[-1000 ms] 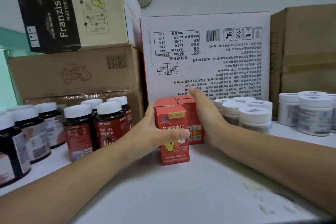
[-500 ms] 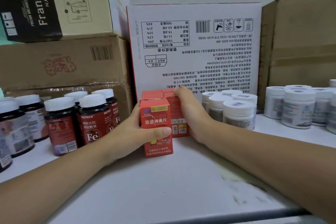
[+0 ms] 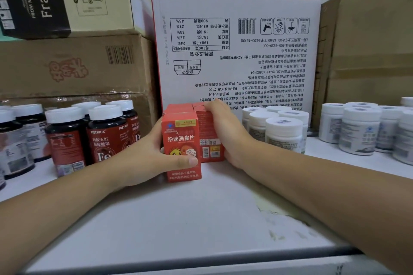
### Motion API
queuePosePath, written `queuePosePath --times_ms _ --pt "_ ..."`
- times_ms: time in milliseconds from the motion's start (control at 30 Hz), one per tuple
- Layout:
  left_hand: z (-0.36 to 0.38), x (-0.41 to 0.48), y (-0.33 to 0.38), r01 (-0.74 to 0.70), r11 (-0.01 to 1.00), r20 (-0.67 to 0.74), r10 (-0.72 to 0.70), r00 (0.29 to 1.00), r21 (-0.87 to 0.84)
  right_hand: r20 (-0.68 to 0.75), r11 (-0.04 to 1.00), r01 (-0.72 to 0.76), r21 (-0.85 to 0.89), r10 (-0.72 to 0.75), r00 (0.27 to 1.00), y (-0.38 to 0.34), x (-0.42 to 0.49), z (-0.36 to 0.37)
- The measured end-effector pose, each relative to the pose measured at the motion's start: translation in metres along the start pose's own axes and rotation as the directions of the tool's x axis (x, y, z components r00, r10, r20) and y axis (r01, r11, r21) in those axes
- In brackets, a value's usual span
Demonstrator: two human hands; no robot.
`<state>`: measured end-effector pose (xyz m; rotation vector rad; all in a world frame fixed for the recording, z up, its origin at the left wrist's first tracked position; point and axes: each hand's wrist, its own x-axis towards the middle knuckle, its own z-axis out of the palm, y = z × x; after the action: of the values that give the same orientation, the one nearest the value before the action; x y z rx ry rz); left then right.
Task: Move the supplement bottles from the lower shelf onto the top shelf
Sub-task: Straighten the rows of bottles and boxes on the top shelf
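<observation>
White shelf (image 3: 201, 219), cartons behind. Both hands clamped a cluster of red boxes (image 3: 182, 140) standing on it: left hand (image 3: 143, 158) wrapped round the front box (thumb across), right hand (image 3: 228, 131) flat against the side.

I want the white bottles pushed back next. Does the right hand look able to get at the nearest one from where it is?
Probably yes. The right hand rests on the red boxes, and the nearest white bottle stands just beside its wrist, with nothing between. It would first have to let go of the boxes.
</observation>
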<state>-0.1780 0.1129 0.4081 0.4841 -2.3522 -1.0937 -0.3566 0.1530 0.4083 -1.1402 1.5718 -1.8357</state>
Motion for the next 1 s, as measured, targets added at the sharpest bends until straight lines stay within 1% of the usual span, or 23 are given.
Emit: queuePosePath --times_ms 133,233,300,433,567,667,733,833,1000 --pt "0.001 -0.002 0.003 0.011 1.000 0.001 -0.011 1.000 -0.016 0.031 0.999 0.017 0.029 -0.018 0.999 0.001 -0.001 -0.004" --pt "0.000 -0.002 0.003 0.015 1.000 0.010 -0.015 1.000 -0.012 0.034 0.998 -0.035 0.046 0.034 0.999 0.000 -0.002 -0.004" --pt "-0.002 -0.002 0.002 0.013 1.000 0.016 -0.013 1.000 -0.008 0.063 0.998 -0.021 0.054 0.018 0.998 -0.001 -0.003 -0.004" --pt "-0.003 -0.002 0.002 0.000 1.000 0.041 0.000 0.999 -0.003 0.072 0.995 -0.025 0.094 0.018 0.997 -0.003 -0.006 -0.006" --pt "-0.005 -0.003 0.000 -0.031 0.999 0.060 0.031 0.998 0.006 0.062 0.991 -0.065 0.115 0.059 0.996 -0.006 -0.009 -0.003" --pt "-0.005 -0.003 0.000 -0.033 0.999 0.060 0.032 0.998 0.021 0.054 0.991 -0.076 0.106 0.070 0.996 -0.008 -0.013 -0.003" --pt "-0.004 -0.001 -0.001 -0.037 0.999 0.066 0.038 0.997 -0.020 0.057 0.993 -0.075 0.092 0.070 0.996 -0.008 -0.015 -0.003" --pt "-0.003 0.001 -0.004 -0.029 0.996 0.059 0.034 0.998 -0.081 0.027 0.999 -0.035 0.042 0.034 0.999 -0.009 -0.019 -0.003" --pt "-0.005 0.001 -0.006 -0.034 0.995 0.060 0.040 0.997 -0.094 0.057 1.000 0.023 -0.004 -0.023 0.998 -0.016 -0.029 -0.008"
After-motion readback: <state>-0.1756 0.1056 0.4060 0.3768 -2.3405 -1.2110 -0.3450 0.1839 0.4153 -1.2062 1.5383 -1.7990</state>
